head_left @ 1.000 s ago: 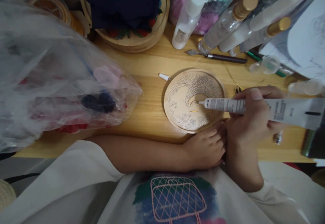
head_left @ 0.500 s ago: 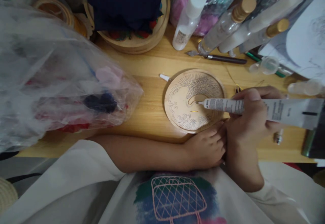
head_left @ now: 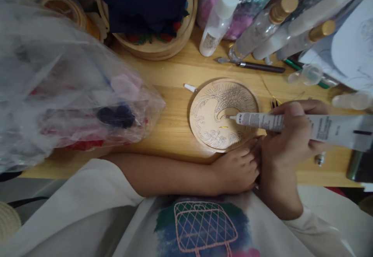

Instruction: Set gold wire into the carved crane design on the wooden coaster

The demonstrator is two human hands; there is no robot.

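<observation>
A round wooden plate (head_left: 204, 128) lies on the table, drawn with a dark line pattern of scales, plumes and waves. Along one inner curve runs a gold line, and a short gold strand (head_left: 223, 127) sits below it. My right hand (head_left: 291, 128) is closed round a white glue tube (head_left: 259, 121), held almost level, its thin nozzle at the curve near the plate's middle. My left hand (head_left: 234, 169) has its fingers curled against the plate's lower right rim. Its fingertips are partly hidden beneath my right hand.
A small white cap (head_left: 190, 88) lies left of the plate. Behind it are a craft knife (head_left: 262, 67), a white-capped bottle (head_left: 218, 21) and gold-capped bottles (head_left: 260, 25). A large plastic bag (head_left: 72, 93) fills the left, near a wooden hoop (head_left: 154, 53) with dark cloth.
The whole view has shifted slightly. The tube's nozzle has moved a little to the right along the curve; both hands keep nearly the same pose.
</observation>
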